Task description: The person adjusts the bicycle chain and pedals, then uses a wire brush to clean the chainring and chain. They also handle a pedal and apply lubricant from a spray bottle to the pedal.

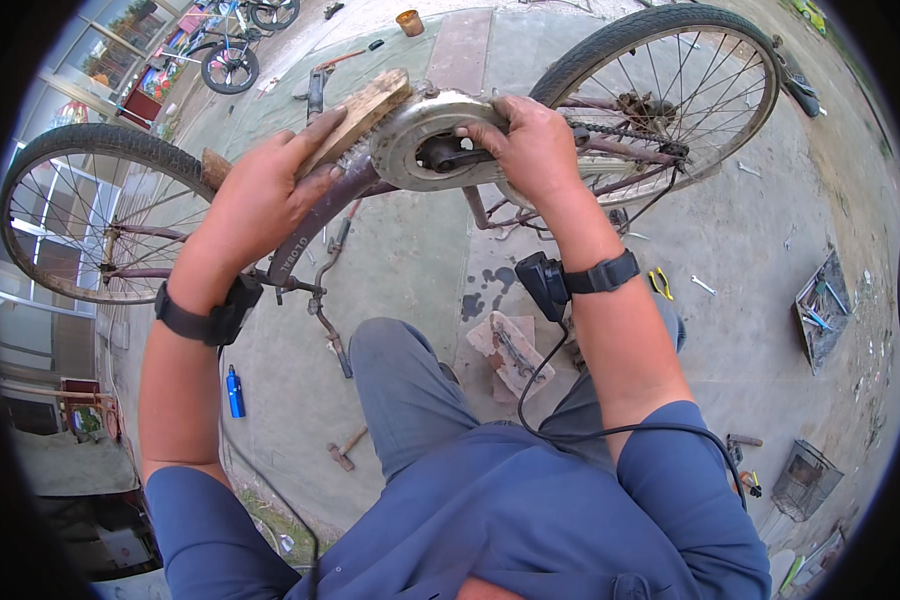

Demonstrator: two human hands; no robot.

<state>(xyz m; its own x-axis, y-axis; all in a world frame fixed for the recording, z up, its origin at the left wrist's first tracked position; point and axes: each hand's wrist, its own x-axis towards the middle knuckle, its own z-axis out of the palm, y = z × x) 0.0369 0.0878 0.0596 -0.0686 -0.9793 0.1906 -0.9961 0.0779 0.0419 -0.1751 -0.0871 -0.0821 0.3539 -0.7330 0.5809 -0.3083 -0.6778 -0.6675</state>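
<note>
A bicycle with a dark purple frame (310,225) spans the upper view between a left wheel (65,145) and a right wheel (560,75). My left hand (295,165) is closed on a pale wooden block (365,108), held alongside the frame at the round metal crank cover (400,150). My right hand (520,150) grips the right side of that cover, thumb at its centre opening by the dark crank fitting (443,150). The chain (620,132) runs from there toward the right wheel.
Below lie a handlebar (330,330), a hammer (345,450), a brick (505,360), yellow pliers (660,285), a wrench (703,285), a tool tray (822,310) and a wire basket (808,475). A blue bottle (235,395) stands left. More bicycles (228,65) are behind.
</note>
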